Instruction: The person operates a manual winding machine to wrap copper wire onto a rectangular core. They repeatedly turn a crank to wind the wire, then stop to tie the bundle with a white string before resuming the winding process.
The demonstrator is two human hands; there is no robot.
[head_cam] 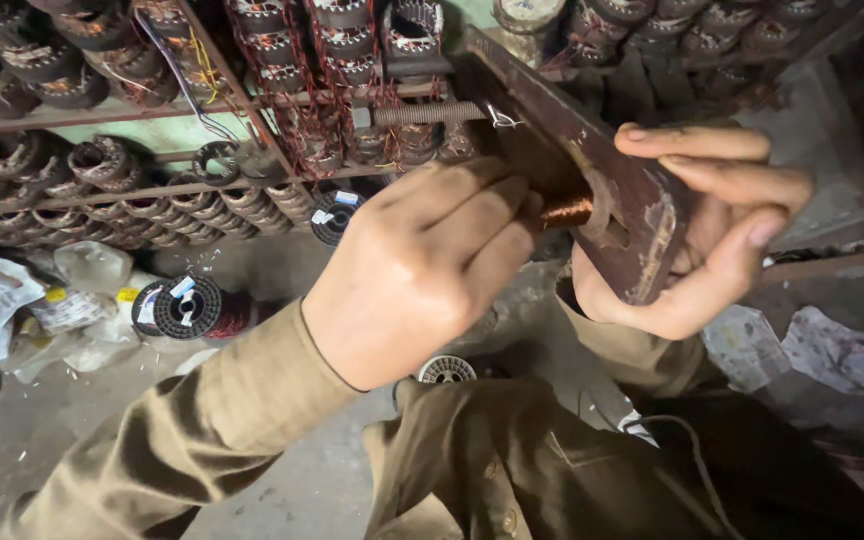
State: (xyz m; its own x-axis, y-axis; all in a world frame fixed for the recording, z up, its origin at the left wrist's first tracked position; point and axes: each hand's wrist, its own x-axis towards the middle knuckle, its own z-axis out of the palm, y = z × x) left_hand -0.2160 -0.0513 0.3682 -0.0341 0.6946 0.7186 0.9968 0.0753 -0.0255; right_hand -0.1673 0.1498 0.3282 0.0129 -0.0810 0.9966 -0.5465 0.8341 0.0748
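My left hand [422, 270] is curled into a fist around a small coil of copper wire [564, 211] that sticks out from a worn brown wooden board [592, 160]. My right hand [712, 225] grips that board from its right edge, fingers over the top and thumb below. A threaded metal rod [427, 113] runs into the board from the left. Both sleeves are khaki cloth.
Rusty racks hold several wound motor stators [272, 50] behind the board. A black spool of copper wire [190, 307] lies on the concrete floor at left, another spool [335, 213] sits by the rack, a third [446, 370] under my arm. Crumpled paper and plastic bags [12, 300] litter the left side.
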